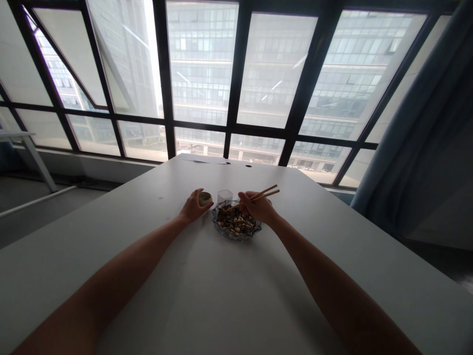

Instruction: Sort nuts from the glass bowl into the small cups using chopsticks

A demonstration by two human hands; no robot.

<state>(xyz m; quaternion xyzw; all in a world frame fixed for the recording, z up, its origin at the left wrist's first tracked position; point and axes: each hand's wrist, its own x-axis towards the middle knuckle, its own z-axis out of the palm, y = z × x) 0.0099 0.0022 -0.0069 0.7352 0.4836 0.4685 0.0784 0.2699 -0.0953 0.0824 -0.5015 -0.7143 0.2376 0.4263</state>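
Observation:
My right hand (254, 204) is closed around a pair of wooden chopsticks (266, 191). Their tips point down to the left, into a scalloped clear glass bowl (218, 228). Mixed nuts and seeds (237, 225), some pale and round, others dark, fill the bowl. To the left of it, my left hand (194, 206) wraps its fingers and thumb around a small round cup (205, 198) on the table. Just behind the bowl stands a clear plastic cup (224, 195). Whether the chopstick tips pinch anything is too small to tell.
The white table (207, 296) stretches away towards large windows with dark frames. Near its far edge lie a flat white sheet (207, 160) and two dark round spots (249, 166). A blue curtain (399, 162) hangs at the right. Another white table (39, 158) stands at the left.

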